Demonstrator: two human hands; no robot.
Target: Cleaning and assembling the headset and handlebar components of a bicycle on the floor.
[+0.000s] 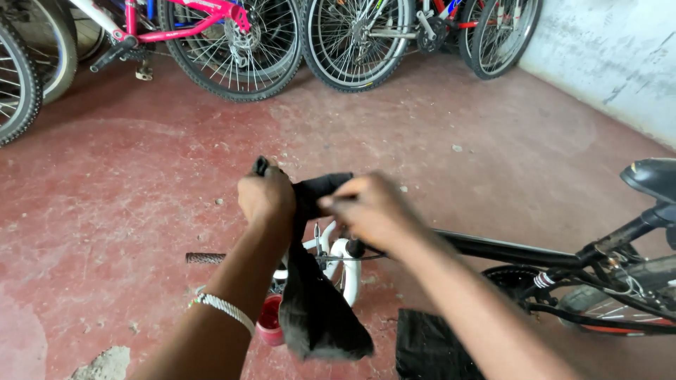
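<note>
The black bicycle frame (507,250) runs from the saddle at right toward its white handlebar stem (348,264), which stands just below both hands. Above the stem a black cloth (317,309) hangs, partly gathered and not yet applied to any frame part. The left hand (266,197) is fisted around its upper end; the right hand (370,211) pinches the adjoining fold.

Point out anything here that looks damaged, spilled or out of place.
Two things stand out. The red floor is worn pale in patches and strewn with small debris, with a broken grey chunk at the lower left. A small red cup sits on the floor right under the hanging black cloth.
</note>
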